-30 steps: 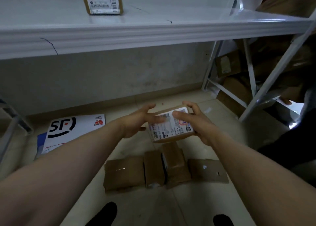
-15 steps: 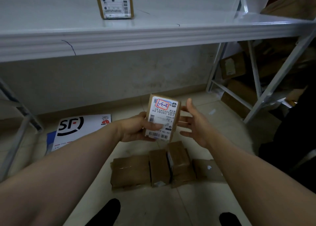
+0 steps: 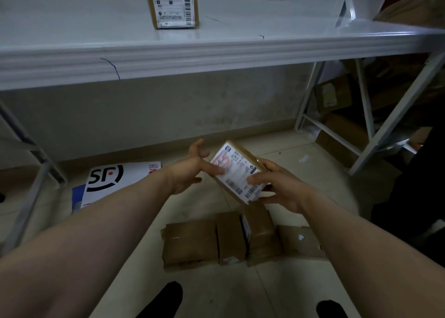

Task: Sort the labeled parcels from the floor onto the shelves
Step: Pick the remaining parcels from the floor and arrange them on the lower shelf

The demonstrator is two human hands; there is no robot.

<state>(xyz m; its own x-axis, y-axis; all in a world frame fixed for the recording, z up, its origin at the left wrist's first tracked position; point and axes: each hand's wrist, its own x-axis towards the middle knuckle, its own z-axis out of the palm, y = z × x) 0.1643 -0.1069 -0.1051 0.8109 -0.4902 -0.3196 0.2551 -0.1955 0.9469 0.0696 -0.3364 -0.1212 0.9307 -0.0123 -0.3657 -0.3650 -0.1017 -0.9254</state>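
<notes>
Brown cardboard with a white printed label facing up, the small parcel (image 3: 237, 170) is held in the air between both hands. It is tilted so its far end points up and left, above the floor and lower than the shelf edge. The right hand (image 3: 279, 187) grips its near end: the thumb lies across the label beside the barcode and the other fingers curl round the underside. The left hand (image 3: 190, 170) is spread and loose, with one straight finger resting on the label near a red marking and the rest fanned apart, holding nothing.

Beneath the parcel, four brown parcels (image 3: 190, 243) lie side by side in a row on the tiled floor (image 3: 325, 173). To their left a white envelope (image 3: 115, 180) with black letters lies flat near the wall. Overhead runs a white shelf (image 3: 216, 52), and on it stands another labelled box (image 3: 173, 4). More cartons (image 3: 333, 96) sit under the rack at the right. Two dark shoes (image 3: 166, 301) show at the bottom.
</notes>
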